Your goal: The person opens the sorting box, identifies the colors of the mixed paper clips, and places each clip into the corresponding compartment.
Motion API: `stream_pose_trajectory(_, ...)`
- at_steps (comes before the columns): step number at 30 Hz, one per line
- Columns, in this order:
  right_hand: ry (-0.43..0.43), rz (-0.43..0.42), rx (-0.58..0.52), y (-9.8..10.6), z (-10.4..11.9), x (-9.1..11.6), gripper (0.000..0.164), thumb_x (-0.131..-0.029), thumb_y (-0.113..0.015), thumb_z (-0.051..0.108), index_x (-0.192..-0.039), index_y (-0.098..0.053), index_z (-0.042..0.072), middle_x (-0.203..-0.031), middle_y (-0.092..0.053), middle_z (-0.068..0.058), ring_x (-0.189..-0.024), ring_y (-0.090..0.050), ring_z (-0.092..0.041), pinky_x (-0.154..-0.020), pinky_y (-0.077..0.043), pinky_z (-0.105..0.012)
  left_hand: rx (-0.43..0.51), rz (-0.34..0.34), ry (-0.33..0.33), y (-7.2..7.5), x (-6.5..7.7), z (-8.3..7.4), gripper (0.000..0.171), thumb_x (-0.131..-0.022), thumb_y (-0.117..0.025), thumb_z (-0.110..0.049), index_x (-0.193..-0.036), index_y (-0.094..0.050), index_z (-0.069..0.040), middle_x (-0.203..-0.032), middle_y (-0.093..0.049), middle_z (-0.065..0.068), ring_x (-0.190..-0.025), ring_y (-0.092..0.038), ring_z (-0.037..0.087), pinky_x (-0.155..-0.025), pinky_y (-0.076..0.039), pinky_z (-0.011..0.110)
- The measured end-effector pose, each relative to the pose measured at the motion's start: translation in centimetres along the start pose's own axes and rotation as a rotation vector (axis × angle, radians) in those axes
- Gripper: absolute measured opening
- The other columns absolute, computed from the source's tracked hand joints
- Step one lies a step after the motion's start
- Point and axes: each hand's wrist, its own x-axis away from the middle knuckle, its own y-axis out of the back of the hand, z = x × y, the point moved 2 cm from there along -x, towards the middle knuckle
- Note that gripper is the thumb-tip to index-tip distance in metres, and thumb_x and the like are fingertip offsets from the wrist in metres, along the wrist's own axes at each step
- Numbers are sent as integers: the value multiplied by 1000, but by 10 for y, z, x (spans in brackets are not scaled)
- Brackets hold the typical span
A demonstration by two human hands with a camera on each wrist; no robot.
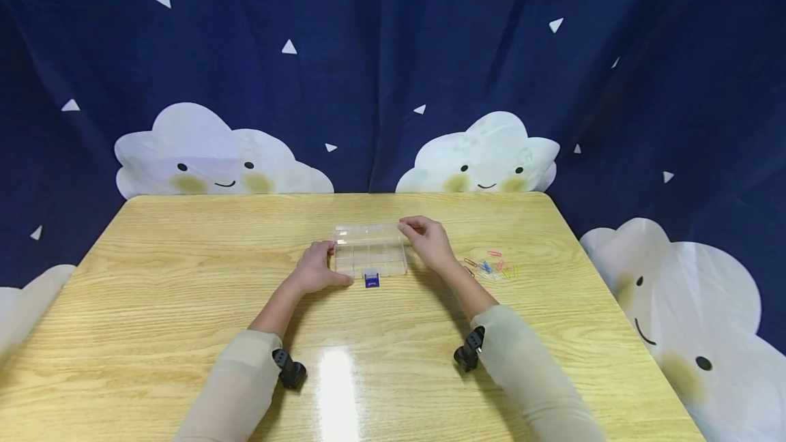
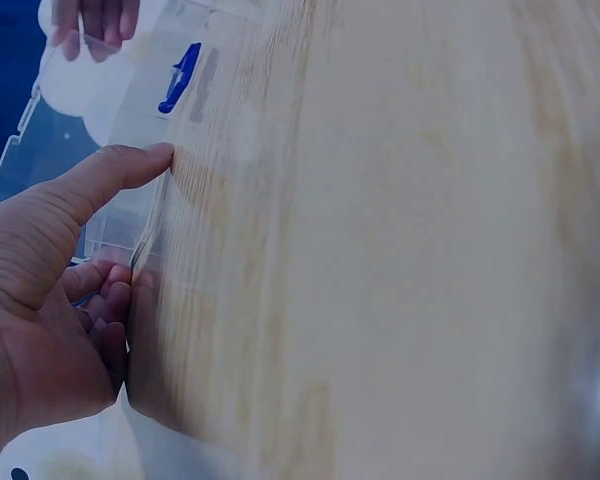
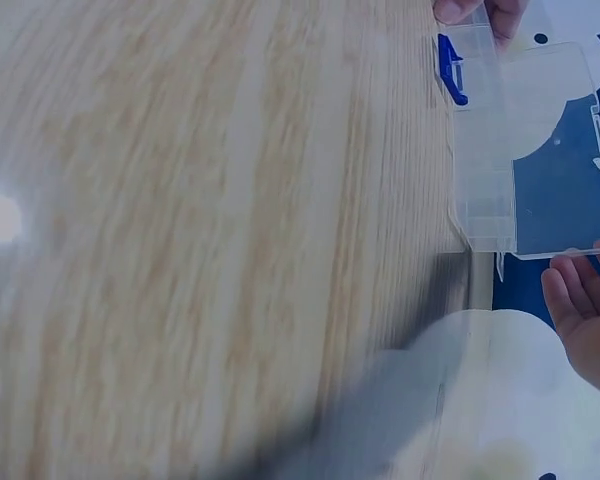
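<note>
A clear plastic compartment box [image 1: 370, 266] sits on the table, its transparent lid [image 1: 368, 232] raised at the back. At the front hangs a blue latch [image 1: 371, 281], unfastened. My left hand [image 1: 316, 270] holds the box's left end. In the left wrist view the thumb [image 2: 120, 178] lies along the front edge while the other fingers curl at the side. My right hand [image 1: 431, 244] pinches the lid at its right corner; the right wrist view shows the lid [image 3: 565, 200] standing up with those fingers at its edge. The compartments show nothing inside.
Several coloured paper clips [image 1: 486, 267] lie scattered on the wooden table [image 1: 202, 278], right of the box and beside the right forearm. A dark blue curtain [image 1: 368, 53] with clouds hangs behind the table's far edge.
</note>
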Motion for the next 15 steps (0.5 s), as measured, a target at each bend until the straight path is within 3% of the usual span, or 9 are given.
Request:
stream_pose_trajectory(6, -91, -35, -71, -1, -5, -5, 32, -92, -59, 31, -112, -66, 7, -106, -67, -11, -95, -61, -21, -79, -49, -29, 14, 14, -2, -1, 1, -2, 76, -67, -82, -34, -125, -47, 1, -118, -47, 18, -105, -43, 32, -89, -38, 45)
stream_pose_trajectory(11, -177, -85, -210, -6, -7, -12, 31, -93, -58, 24, -111, -65, 0, -106, -65, -17, -96, -60, -24, -88, -50, -37, 19, 10, 10, 0, 1, -1, 80, -67, -83, -33, -128, -45, 3, -119, -47, 19, -105, -43, 32, -90, -38, 45)
stream_pose_trajectory(15, -208, -128, -293, -10, -6, -15, 31, -92, -58, 21, -107, -64, -6, -99, -62, -22, -89, -58, -27, -88, -50, -41, 9, 12, 15, -1, 0, 1, 79, -67, -83, -34, -126, -45, 3, -114, -48, 17, -102, -42, 30, -88, -38, 44)
